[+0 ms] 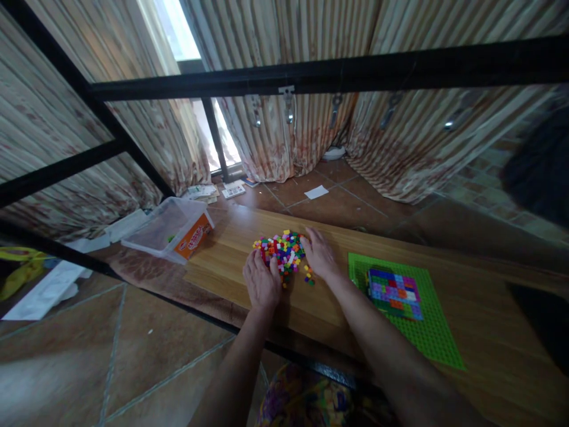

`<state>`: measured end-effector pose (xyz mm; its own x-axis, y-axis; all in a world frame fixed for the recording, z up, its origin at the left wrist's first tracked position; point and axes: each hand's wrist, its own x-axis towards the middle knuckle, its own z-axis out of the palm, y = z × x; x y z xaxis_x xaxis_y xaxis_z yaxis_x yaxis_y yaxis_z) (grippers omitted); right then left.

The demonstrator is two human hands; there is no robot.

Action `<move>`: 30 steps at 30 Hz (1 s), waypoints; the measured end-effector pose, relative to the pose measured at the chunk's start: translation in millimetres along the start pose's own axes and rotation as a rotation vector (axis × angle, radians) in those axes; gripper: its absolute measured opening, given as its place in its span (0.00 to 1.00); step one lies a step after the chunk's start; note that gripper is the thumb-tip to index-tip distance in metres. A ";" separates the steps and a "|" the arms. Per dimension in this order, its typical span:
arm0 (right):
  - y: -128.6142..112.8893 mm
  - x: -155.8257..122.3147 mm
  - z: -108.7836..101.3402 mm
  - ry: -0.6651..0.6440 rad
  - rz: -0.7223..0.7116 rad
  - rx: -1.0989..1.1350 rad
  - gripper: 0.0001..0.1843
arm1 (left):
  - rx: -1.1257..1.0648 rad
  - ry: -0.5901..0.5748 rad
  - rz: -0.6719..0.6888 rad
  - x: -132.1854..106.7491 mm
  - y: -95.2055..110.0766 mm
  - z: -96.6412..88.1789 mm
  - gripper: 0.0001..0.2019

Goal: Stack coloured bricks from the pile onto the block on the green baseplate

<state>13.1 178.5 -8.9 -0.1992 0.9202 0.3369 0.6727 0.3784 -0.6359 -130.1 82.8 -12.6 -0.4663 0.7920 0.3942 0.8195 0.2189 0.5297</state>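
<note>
A heap of small, many-coloured building bricks (284,248) lies on the wooden table. My left hand (262,280) rests at the heap's near left side, fingers spread and touching bricks. Against its right edge is my right hand (319,254), fingers stretched out beside the bricks. Neither hand visibly holds a brick, though the fingertips are partly hidden. A few loose bricks (308,275) sit apart near my right wrist. To the right, a green baseplate (438,320) carries a low block of joined bricks (395,293) in blue, purple, red and orange.
A clear plastic box (155,231) with an orange label stands at the table's left end. A black metal frame bar (311,77) with hanging clips crosses above. Striped curtains (306,35) hang behind. Papers (316,192) lie on the tiled floor; a dark object (540,320) is at right.
</note>
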 end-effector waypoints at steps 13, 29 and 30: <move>-24.7 -21.9 19.2 0.010 -0.017 0.242 0.28 | -0.265 0.158 -0.116 -10.1 26.0 19.2 0.24; -6.5 12.3 8.0 0.172 0.255 0.426 0.30 | -0.403 0.290 -0.131 18.1 3.7 -2.4 0.21; -3.4 23.9 9.0 0.071 0.200 0.362 0.31 | -0.354 0.231 -0.135 29.7 -5.9 -2.0 0.21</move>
<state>-0.4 200.1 -5.0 -0.0322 0.9747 0.2213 0.3965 0.2157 -0.8923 -149.4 103.9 -2.6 -0.6565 0.6125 0.4402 0.6002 0.0709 0.7967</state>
